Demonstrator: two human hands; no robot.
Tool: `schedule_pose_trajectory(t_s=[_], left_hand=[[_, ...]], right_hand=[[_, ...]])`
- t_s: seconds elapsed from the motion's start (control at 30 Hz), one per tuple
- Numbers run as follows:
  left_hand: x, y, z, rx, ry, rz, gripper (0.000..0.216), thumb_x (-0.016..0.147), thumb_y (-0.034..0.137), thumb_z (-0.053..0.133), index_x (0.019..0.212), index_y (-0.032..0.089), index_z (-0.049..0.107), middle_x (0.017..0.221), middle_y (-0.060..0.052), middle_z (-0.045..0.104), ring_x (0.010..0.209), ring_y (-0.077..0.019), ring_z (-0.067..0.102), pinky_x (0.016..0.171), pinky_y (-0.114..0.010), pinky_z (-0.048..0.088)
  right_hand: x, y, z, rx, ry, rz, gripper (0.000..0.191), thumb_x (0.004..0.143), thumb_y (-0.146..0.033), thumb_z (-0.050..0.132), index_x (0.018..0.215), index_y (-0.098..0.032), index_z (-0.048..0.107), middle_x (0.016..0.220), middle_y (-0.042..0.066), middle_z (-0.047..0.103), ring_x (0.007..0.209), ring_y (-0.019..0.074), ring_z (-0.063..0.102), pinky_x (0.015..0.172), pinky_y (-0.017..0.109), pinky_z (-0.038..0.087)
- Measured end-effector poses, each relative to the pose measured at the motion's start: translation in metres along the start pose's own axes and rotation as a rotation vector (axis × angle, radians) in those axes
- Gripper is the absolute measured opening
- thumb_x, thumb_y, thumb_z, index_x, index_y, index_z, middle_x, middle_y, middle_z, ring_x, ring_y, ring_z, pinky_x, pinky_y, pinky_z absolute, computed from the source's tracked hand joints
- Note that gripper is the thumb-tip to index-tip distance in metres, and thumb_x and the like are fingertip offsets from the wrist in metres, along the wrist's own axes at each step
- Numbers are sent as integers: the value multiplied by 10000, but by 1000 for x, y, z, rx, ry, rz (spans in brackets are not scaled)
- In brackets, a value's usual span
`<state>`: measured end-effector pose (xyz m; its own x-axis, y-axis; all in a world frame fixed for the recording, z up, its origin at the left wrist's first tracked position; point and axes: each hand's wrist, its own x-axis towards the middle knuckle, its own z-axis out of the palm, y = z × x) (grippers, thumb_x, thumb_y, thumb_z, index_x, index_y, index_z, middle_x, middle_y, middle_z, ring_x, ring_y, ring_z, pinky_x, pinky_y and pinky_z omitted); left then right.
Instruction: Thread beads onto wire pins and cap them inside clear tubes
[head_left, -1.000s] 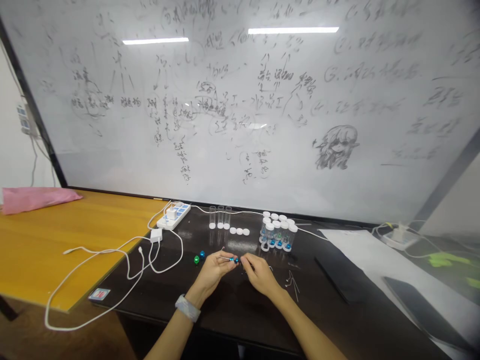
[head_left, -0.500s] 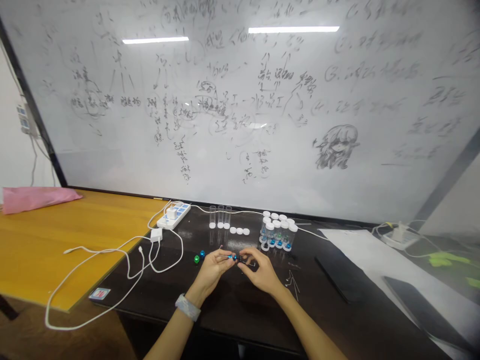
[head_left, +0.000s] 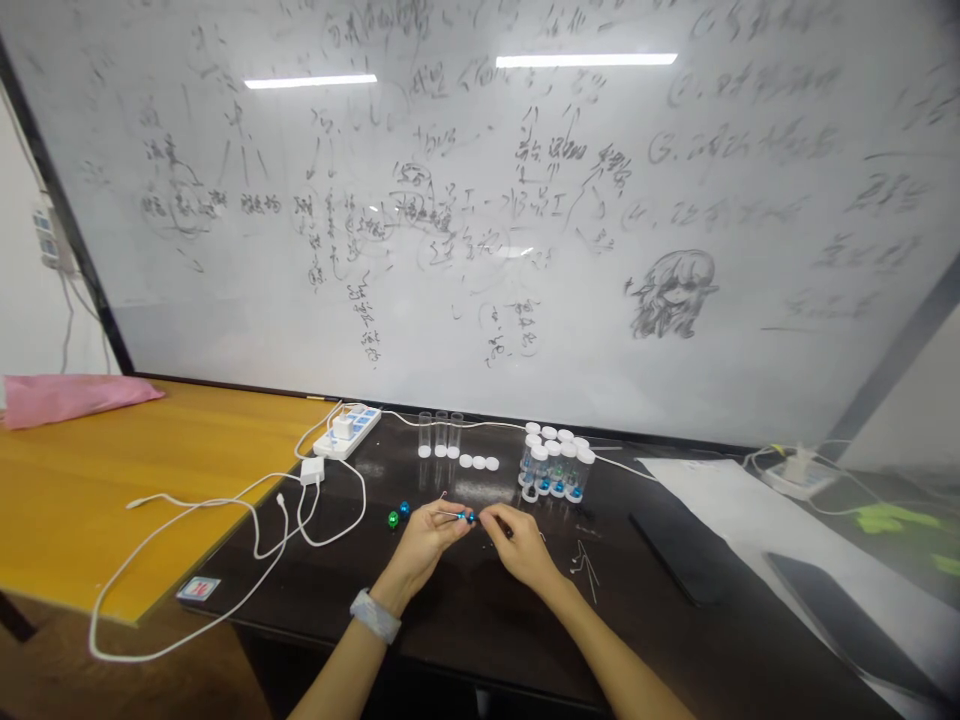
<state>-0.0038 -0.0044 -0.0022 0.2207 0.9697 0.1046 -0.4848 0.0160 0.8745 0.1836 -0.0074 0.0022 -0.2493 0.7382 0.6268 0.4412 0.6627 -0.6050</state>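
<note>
My left hand (head_left: 426, 535) is closed in a pinch on a thin metal wire and a small shiny blue ball (head_left: 466, 517), near the middle of the dark table. The wire's end sticks up behind the fingers. My right hand (head_left: 519, 545) has its thumb and fingertips pressed together at the ball's right side; what lies between them is too small to make out. Left of the hands lie a green ball (head_left: 393, 519) and another blue ball (head_left: 405, 508). Several thin wire pieces (head_left: 585, 568) lie right of my right forearm.
Three clear tubes (head_left: 441, 436) stand behind my hands beside three white caps (head_left: 479, 463). A cluster of capped tubes (head_left: 556, 462) holds coloured balls. White cables and a power strip (head_left: 349, 432) are at left; a black flat object (head_left: 675, 550) and a phone (head_left: 847, 615) lie at right.
My right hand's fingers have come together from a looser, more spread pose, closing at the right side of the blue ball. My left hand has stayed nearly still.
</note>
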Motion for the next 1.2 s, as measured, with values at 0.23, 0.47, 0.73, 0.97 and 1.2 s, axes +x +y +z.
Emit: schedule_pose_trajectory(t_s=[0.23,0.47,0.73,0.97,1.2], left_hand=[[-1,2,2,2,-2,9,346,615,263,923,875,136,735,941,-109,778,899,-214,721,905,-340,527],[-2,3,3,-11,-1,9,330,610,248,926,859,137,739,932,-106,781,905,-219,723,925,-357,522],[-2,4,3,-3,-1,-2,330,608,253,928,856,138,743,944,-104,781,902,-212,720,920,-353,526],[-3,5,4,-2,1,-5,358,589,257,937,858,129,739,941,-113,782,897,-218,722,909,-349,522],[-2,3,2,4,-10,15,326,623,251,919,865,134,735,955,-112,779,913,-219,722,922,-352,523]], right_hand=[[-2,1,-6,13,-12,-80,320,870,-307,677,1173,-224,614,1091,93,687,838,206,659,727,336,574],[-2,2,-5,27,10,-134,141,940,-286,610,1060,-234,664,952,70,700,811,210,663,755,344,561],[-3,5,0,-21,4,-55,153,972,-327,576,996,-223,686,879,43,717,731,189,655,709,304,524],[-4,4,-3,-25,-17,-63,261,935,-333,614,1168,-215,612,989,73,706,799,203,657,704,316,536],[-4,5,-6,-23,24,-167,182,938,-273,607,1116,-235,620,1035,89,674,864,219,647,792,366,552]])
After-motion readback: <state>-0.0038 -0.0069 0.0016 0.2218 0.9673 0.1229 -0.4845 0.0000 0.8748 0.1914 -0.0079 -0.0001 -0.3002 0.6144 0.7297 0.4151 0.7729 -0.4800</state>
